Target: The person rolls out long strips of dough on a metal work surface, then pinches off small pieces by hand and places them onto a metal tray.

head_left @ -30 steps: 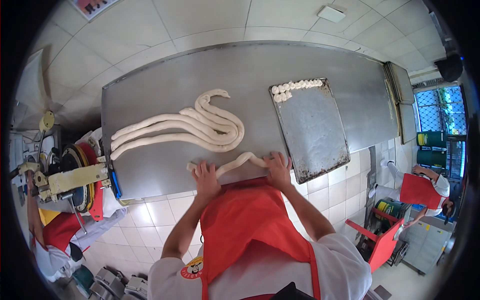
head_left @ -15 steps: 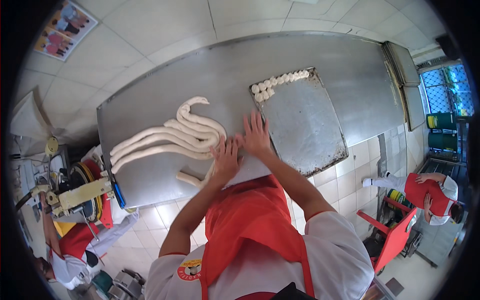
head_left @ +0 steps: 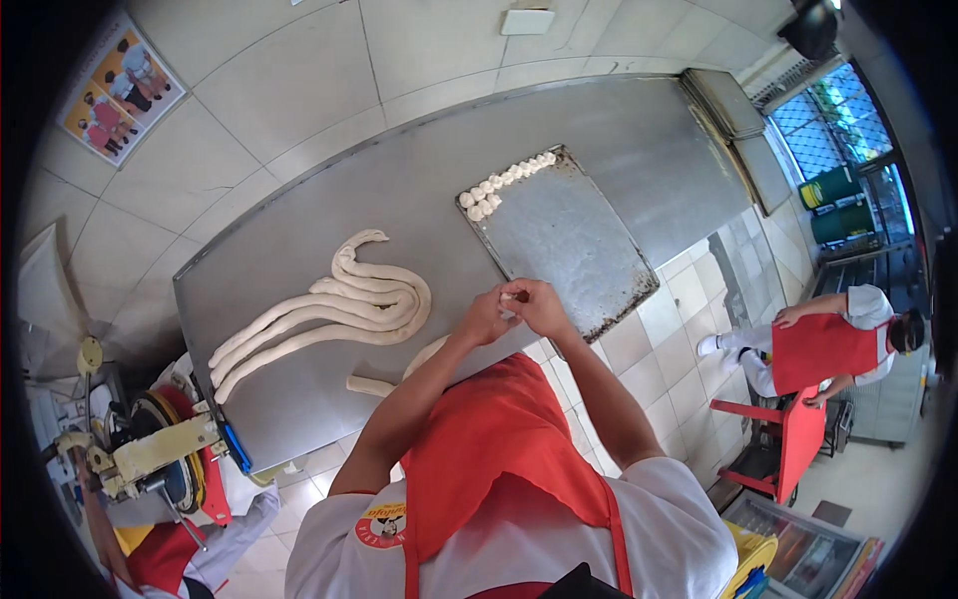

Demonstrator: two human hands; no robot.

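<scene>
My left hand [head_left: 486, 317] and my right hand [head_left: 540, 307] meet in front of the red apron, near the table edge. Their closed fingers pinch a small pale piece of dough [head_left: 509, 300] between them, mostly hidden. Left of them, long dough ropes [head_left: 329, 304] lie side by side on the metal table and loop round at one end. A shorter dough strip [head_left: 370, 384] sits by the front edge, partly covered by my left forearm. Just beyond my right hand is a dark-rimmed baking tray [head_left: 569, 235], with small dough balls [head_left: 496, 190] along its far edge and left corner.
Stacked trays [head_left: 726, 105] stand at the table's far right end. A machine with a round wheel [head_left: 160, 429] is at the left, beside a person in a red apron [head_left: 170, 559]. Another person [head_left: 833, 339] stands at the right near a red cart [head_left: 798, 439].
My hands have come off the table, where they lay spread, and joined with closed fingers round a bit of dough. The view has turned. The person at the right now reaches to the red cart.
</scene>
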